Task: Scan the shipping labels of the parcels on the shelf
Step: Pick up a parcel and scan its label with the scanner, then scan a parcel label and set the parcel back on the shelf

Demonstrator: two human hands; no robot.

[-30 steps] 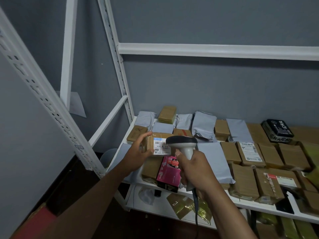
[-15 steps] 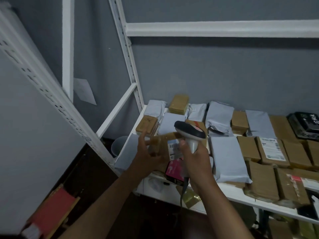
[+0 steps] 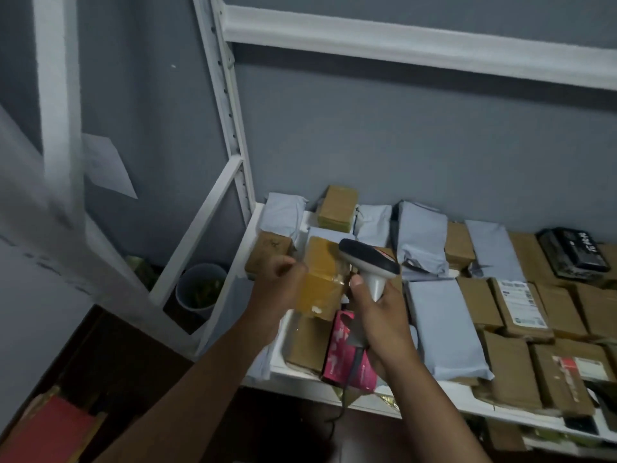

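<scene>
My left hand (image 3: 278, 285) grips a small brown taped parcel (image 3: 321, 279) above the left end of the white shelf (image 3: 434, 401). The parcel is blurred and its plain taped side faces me; no label shows. My right hand (image 3: 379, 315) holds a white and black barcode scanner (image 3: 369, 262) by its handle, right beside the parcel, with the cord hanging below. Several brown boxes and grey mailer bags cover the shelf. One box (image 3: 521, 307) to the right shows a white shipping label.
A pink box (image 3: 347, 354) lies under my right hand at the shelf's front edge. A black packet (image 3: 574, 250) sits at the back right. White rack posts (image 3: 230, 105) rise on the left. A grey bin (image 3: 200, 285) stands on the floor beside the rack.
My left hand has turned the parcel, so its white label, facing me a second ago, is out of sight. The view has swung left and down. The scanner stays beside the parcel.
</scene>
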